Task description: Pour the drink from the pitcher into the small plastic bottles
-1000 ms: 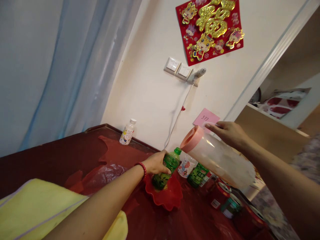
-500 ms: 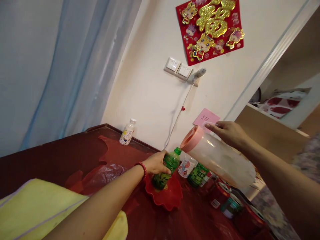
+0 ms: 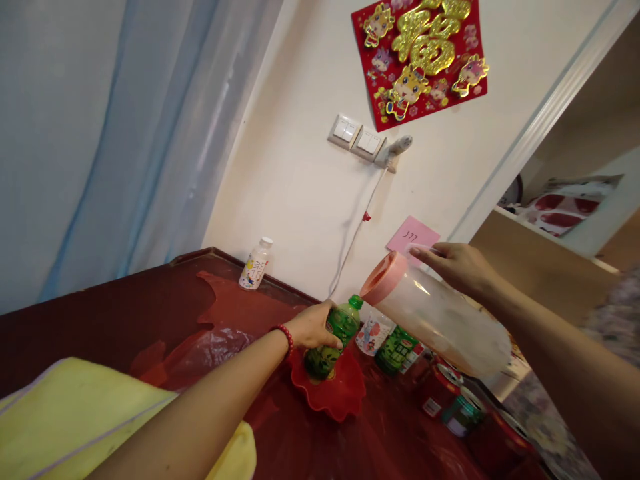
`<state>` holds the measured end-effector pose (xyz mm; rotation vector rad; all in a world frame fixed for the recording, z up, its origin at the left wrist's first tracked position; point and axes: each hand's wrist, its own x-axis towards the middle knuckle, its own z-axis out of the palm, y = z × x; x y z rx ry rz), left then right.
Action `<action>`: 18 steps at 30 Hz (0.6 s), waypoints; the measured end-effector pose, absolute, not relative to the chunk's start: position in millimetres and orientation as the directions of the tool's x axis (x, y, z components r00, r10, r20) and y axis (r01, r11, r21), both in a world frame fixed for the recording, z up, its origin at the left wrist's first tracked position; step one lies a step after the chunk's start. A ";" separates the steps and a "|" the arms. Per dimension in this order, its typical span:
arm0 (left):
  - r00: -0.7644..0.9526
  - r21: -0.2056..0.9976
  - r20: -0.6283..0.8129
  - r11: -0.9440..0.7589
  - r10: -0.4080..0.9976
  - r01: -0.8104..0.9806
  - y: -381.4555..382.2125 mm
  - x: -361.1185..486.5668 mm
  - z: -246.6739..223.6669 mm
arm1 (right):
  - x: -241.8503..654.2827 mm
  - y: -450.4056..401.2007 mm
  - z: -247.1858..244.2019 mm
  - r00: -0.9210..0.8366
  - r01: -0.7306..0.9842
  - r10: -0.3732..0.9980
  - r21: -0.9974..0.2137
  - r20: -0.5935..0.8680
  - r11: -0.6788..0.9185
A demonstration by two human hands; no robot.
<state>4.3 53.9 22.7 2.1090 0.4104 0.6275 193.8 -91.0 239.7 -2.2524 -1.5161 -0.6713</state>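
Wrapped round a green bottle (image 3: 344, 321), my left hand (image 3: 315, 327) keeps it slightly tilted over a red scalloped dish (image 3: 340, 393). The bottle's mouth is uncapped. My right hand (image 3: 455, 263) grips a large translucent pitcher (image 3: 440, 313) from above, at its handle side. The pitcher lies tipped toward the left, and its pink rim (image 3: 385, 279) is right beside the bottle's mouth. No stream of liquid can be made out between them.
A white bottle (image 3: 256, 264) stands by the wall. Right of the dish are a white cup (image 3: 374, 332), another green bottle (image 3: 396, 349) and several cans (image 3: 463, 411). A yellow cloth (image 3: 70, 413) lies front left, crumpled plastic (image 3: 215, 347) behind my left forearm.
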 end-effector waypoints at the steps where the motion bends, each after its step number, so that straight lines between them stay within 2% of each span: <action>1: 0.818 0.821 0.285 -0.567 0.500 0.061 54.2 4.6 22.5 | 193.6 -91.1 239.8 0.321 0.927 0.765 -0.020 0.558 -0.374; 18: 0.808 0.795 0.300 -0.601 0.507 0.082 57.2 7.5 20.6 | 193.7 -90.3 239.8 0.341 0.922 0.751 -0.045 0.566 -0.384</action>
